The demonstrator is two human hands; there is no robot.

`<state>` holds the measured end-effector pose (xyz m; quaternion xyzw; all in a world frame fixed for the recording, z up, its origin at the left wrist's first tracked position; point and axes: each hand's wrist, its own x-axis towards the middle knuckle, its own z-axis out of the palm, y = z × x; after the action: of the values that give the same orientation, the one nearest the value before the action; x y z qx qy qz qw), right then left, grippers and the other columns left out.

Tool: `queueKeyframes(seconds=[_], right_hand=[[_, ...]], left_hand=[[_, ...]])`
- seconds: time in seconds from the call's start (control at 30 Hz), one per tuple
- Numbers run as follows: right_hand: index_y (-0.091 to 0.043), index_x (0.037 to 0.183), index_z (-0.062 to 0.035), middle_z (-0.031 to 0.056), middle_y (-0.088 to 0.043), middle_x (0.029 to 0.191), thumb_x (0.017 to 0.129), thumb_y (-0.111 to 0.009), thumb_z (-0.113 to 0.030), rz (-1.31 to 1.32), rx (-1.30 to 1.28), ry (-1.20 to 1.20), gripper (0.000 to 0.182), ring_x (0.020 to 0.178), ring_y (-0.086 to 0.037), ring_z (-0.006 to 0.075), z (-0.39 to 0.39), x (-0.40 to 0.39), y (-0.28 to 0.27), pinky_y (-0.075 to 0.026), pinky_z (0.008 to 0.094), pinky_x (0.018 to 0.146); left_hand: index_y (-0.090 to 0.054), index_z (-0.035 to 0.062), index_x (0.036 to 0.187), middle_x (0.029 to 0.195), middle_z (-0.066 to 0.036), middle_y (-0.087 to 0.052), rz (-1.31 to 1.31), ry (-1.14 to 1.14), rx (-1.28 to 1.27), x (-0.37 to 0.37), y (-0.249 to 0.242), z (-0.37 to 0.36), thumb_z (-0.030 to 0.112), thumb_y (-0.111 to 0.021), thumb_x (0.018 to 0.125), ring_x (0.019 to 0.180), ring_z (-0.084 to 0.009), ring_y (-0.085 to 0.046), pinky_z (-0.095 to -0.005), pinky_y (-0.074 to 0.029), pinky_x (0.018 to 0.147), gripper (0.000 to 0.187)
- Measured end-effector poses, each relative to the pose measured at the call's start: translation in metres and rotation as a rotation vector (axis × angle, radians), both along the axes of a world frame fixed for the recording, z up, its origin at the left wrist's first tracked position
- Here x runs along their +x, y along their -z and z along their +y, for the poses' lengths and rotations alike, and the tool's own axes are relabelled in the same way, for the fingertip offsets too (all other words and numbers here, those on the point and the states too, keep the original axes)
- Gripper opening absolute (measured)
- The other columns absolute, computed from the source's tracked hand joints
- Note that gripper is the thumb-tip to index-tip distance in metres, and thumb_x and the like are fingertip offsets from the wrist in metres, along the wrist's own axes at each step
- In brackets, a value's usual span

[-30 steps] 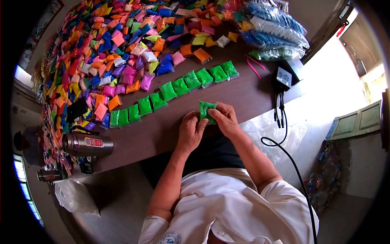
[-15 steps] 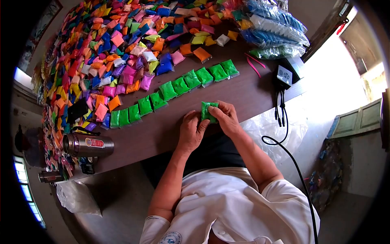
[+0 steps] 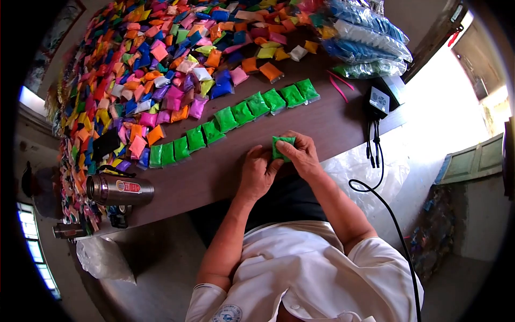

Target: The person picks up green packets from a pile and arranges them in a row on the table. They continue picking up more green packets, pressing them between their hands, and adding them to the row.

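A small green packet [image 3: 281, 146] is pinched in my right hand [image 3: 303, 155], the thumb pressed flat across its face. My left hand [image 3: 256, 173] is closed at the packet's left side, its thumb against the lower corner and its fingers curled and partly hidden. Beyond both hands, a slanting row of several similar green packets [image 3: 226, 119] lies flat on the brown table [image 3: 214, 166], edge to edge or nearly so.
A heap of multicoloured packets [image 3: 155, 70] covers the table's far left. A steel flask [image 3: 120, 190] lies at the left edge. Bagged blue packets [image 3: 370, 45], pink strips [image 3: 339, 88] and a grey device [image 3: 379, 102] with a black cable [image 3: 383, 204] occupy the right.
The view has shifted slightly, so the whole scene sits a little further right. Both hands stay around the green packet, which looks turned slightly.
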<state>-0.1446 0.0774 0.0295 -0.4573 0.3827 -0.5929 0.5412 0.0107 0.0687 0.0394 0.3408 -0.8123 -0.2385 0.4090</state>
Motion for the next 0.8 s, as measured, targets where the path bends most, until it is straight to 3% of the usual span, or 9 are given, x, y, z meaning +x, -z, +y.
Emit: queueKeyframes(seconds=[0.2,0.27,0.4,0.53,0.57,0.8], right_hand=[[-0.064,0.094,-0.0001,-0.0034,-0.058,0.080,0.089,-0.066,-0.016,0.072,0.062,-0.050,0.017,0.075,-0.052,0.0043,0.002,-0.001,-0.009,-0.044,0.0215,0.065],[-0.063,0.094,-0.0001,-0.0033,-0.058,0.080,0.089,-0.065,-0.016,0.050,0.040,-0.055,0.016,0.075,-0.052,0.0044,0.000,-0.003,0.000,-0.044,0.0215,0.065],[-0.063,0.095,-0.0001,-0.0030,-0.059,0.082,0.090,-0.063,-0.016,0.074,0.060,0.002,0.017,0.076,-0.053,0.0043,0.002,-0.001,-0.004,-0.044,0.0216,0.066],[-0.060,0.092,-0.0010,-0.0038,-0.052,0.079,0.093,-0.058,-0.021,0.198,-0.001,0.041,0.021,0.074,-0.047,0.0050,0.006,0.007,-0.015,-0.040,0.0219,0.064],[-0.059,0.090,-0.0018,-0.0045,-0.049,0.075,0.094,-0.057,-0.024,0.274,0.010,0.070,0.022,0.072,-0.044,0.0053,0.005,0.008,-0.013,-0.038,0.0222,0.063],[-0.060,0.086,-0.0019,-0.0055,-0.054,0.076,0.094,-0.058,-0.024,0.216,0.153,0.004,0.023,0.071,-0.046,0.0040,0.003,0.005,-0.019,-0.038,0.0220,0.061]], left_hand=[[-0.061,0.0015,0.090,0.088,-0.015,-0.063,0.019,-0.039,0.021,0.000,0.002,0.002,0.022,-0.062,0.087,0.082,-0.0371,-0.057,-0.0456,-0.045,0.076,0.021],[-0.061,0.0019,0.095,0.091,-0.017,-0.060,-0.089,0.029,0.073,0.002,0.001,0.001,0.027,-0.059,0.090,0.091,-0.0393,-0.055,-0.0455,-0.043,0.082,0.026],[-0.061,0.0025,0.095,0.090,-0.016,-0.061,-0.008,-0.014,0.030,0.000,0.002,0.003,0.025,-0.059,0.090,0.090,-0.0396,-0.055,-0.0467,-0.043,0.083,0.023],[-0.060,0.0017,0.094,0.090,-0.017,-0.061,-0.013,0.000,0.255,0.007,0.005,0.003,0.021,-0.058,0.090,0.091,-0.0390,-0.056,-0.0446,-0.043,0.084,0.020],[-0.059,0.0008,0.092,0.088,-0.018,-0.060,0.040,0.010,0.137,0.006,0.017,0.000,0.021,-0.056,0.091,0.089,-0.0396,-0.055,-0.0446,-0.043,0.082,0.020],[-0.059,0.0018,0.093,0.090,-0.019,-0.059,0.120,0.013,0.244,0.008,0.007,0.002,0.027,-0.053,0.094,0.090,-0.0399,-0.055,-0.0452,-0.043,0.081,0.026]])
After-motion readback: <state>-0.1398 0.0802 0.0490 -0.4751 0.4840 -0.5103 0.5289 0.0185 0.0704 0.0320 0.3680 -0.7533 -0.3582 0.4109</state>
